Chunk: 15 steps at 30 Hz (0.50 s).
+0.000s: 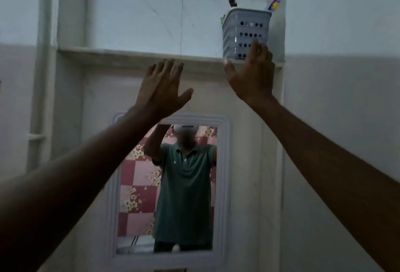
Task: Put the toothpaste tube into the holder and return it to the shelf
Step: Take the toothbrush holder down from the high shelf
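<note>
The perforated holder (245,33) stands on the shelf (138,54) with a brush and colourful items poking out. Both the left hand (161,86) and right hand (252,75) are spread, holding nothing.

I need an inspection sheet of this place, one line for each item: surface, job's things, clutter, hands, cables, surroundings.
Surface: stone shelf in a wall niche, mostly bare.
Job's things: grey perforated holder stands upright at the right end of the shelf; a dark brush and a colourful item stick out of its top. A toothpaste tube cannot be told apart.
Clutter: nothing seen.
Hands: left hand open, empty, below the shelf edge; right hand open, fingers raised in front of the holder's lower part; contact cannot be told.
Cables: nothing seen.
Surroundings: framed mirror below the shelf, white pipe on the left wall.
</note>
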{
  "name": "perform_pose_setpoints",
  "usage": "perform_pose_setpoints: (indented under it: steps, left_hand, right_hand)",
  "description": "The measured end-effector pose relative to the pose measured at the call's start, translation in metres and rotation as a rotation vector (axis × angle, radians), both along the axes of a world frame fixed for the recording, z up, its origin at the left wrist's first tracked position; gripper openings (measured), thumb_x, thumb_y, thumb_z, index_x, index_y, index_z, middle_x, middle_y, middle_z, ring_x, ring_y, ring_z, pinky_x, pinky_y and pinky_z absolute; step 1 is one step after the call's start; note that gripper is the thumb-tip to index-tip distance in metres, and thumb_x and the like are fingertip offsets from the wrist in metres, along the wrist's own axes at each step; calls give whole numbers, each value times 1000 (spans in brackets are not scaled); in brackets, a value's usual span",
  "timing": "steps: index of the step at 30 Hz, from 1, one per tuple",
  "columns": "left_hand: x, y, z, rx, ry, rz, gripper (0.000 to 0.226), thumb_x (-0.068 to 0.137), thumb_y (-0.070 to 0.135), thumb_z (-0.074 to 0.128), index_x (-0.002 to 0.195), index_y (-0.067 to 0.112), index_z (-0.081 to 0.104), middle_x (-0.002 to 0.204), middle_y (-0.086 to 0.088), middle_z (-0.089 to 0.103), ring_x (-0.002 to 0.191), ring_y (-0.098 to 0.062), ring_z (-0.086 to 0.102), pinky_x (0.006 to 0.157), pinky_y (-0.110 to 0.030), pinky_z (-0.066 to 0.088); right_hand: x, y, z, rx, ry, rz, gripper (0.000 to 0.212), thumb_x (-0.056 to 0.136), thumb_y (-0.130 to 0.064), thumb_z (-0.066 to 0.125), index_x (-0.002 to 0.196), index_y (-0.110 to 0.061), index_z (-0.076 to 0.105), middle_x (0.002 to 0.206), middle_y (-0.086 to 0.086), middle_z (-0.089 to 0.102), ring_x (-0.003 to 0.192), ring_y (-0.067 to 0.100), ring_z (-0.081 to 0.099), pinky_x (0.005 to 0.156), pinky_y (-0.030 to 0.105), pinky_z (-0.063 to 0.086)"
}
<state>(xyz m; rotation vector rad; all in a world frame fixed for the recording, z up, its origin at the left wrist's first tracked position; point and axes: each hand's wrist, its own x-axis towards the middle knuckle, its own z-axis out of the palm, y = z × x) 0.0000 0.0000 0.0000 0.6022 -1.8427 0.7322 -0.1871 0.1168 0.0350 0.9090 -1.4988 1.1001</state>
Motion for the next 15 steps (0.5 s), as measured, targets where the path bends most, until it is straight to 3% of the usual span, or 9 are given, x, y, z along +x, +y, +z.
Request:
perform_pose_setpoints:
  steps: [3, 8, 11, 15]
  left_hand:
    - [-13, -13, 10, -65, 69, -40, 68, 88, 56, 46, 134, 7, 47, 133, -20, 49, 124, -38, 47, 105, -47, 37]
    - [-21, -39, 16, -180, 102, -65, 69, 90, 53, 47, 142, 7, 42, 143, -17, 48, 137, -33, 41, 116, -46, 31]
    - [-23, -50, 21, -219, 110, -64, 72, 91, 52, 46, 146, 6, 41, 140, -16, 50, 134, -33, 44, 118, -46, 28]
    - [-28, -56, 21, -246, 149, -85, 71, 89, 53, 48, 144, 7, 44, 137, -14, 53, 132, -32, 46, 120, -46, 27]
  right_hand:
    - [-14, -14, 36, -48, -134, 37, 98, 85, -64, 54, 155, -2, 23, 153, 23, 35, 137, 40, 40, 109, 50, 36]
    - [-26, -36, 76, -125, -332, 132, 130, 72, -70, 71, 160, -4, 0, 158, 21, 26, 143, 42, 33, 112, 55, 33]
    - [-22, -48, 89, -211, -423, 138, 140, 64, -72, 76, 160, -3, 1, 159, 20, 25, 144, 40, 31, 111, 55, 31]
    - [-17, -59, 95, -287, -412, 68, 132, 63, -65, 78, 158, -4, 10, 156, 19, 31, 142, 38, 35, 111, 54, 31]
